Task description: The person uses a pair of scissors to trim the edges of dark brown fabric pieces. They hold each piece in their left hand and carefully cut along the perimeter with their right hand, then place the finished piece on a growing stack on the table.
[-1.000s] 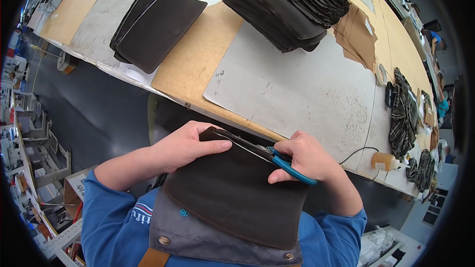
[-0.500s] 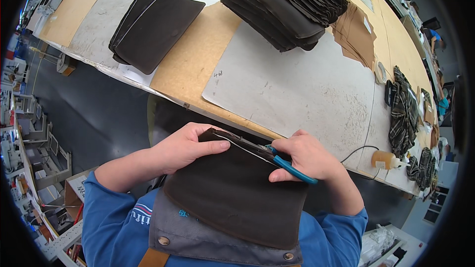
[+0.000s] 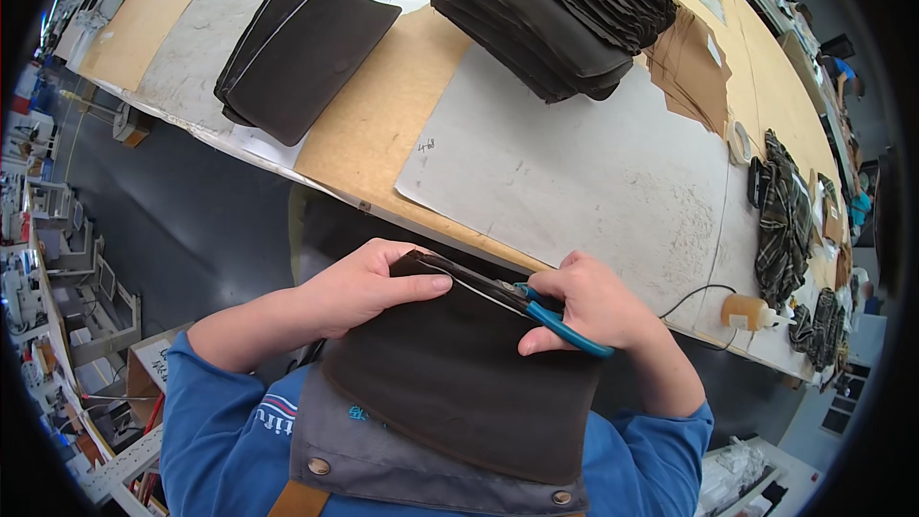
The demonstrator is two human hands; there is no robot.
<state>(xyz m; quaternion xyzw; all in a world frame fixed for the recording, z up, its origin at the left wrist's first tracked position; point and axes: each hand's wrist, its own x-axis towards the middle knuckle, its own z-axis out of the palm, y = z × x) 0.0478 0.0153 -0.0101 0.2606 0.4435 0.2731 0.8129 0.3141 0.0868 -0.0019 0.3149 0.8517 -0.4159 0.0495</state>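
Observation:
A dark brown flap-shaped fabric piece (image 3: 469, 373) hangs in front of my apron, its straight edge up and a pale strip showing along that edge. At its upper left corner my left hand (image 3: 378, 289) pinches it, thumb on the near face. My right hand (image 3: 593, 304) grips teal-handled scissors (image 3: 571, 327) at the other end of the edge. The blades lie along the top edge, pointing toward my left hand; how far apart they are I cannot tell.
On the table (image 3: 369, 134) ahead lie a small pile of dark pieces (image 3: 311, 67) and a tall stack of them (image 3: 555, 14). To the right are brown paper (image 3: 691, 77), a tape roll (image 3: 738, 144), plaid cloth (image 3: 783, 225) and an amber glue bottle (image 3: 747, 312).
The scissors' blades sit slightly differently along the edge, and the fabric piece has shifted a little to the right. Both hands keep their holds.

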